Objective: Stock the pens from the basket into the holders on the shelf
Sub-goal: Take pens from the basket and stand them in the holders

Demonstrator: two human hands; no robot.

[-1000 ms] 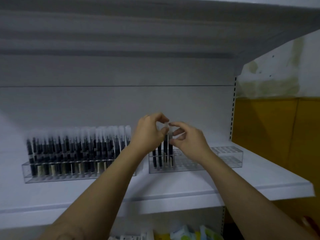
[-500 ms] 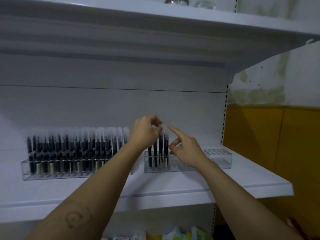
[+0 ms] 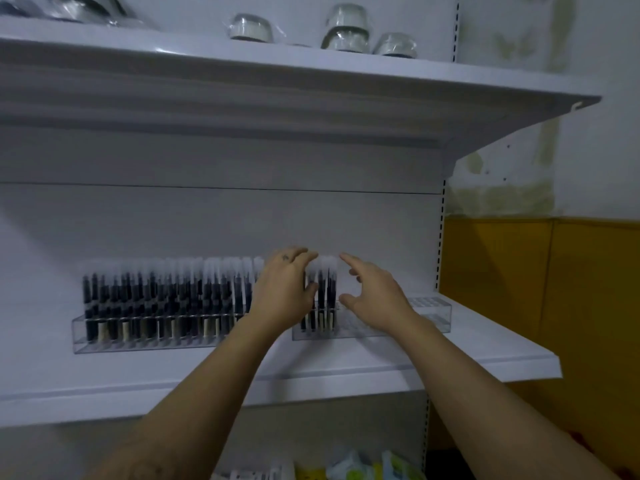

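A white shelf [image 3: 485,362] crosses the lower half of the frame, and an upper shelf [image 3: 346,77] hangs above it (wrapped bowls [image 3: 346,32] stand there). At centre left, a clear holder [image 3: 138,342] is packed with dark pens [image 3: 156,296]. Just right of it, a second holder [image 3: 429,315] has only a few pens [image 3: 325,289], upright at its left end. The left hand [image 3: 282,289] lies against these, forefinger over their caps and thumb at their side; if it really grips them I cannot tell. The right hand [image 3: 375,299] is spread open just beside them, a little apart.

Black white-capped pens [image 3: 156,299] upright, many in left clear holder [image 3: 104,344], few in right holder [image 3: 433,315]
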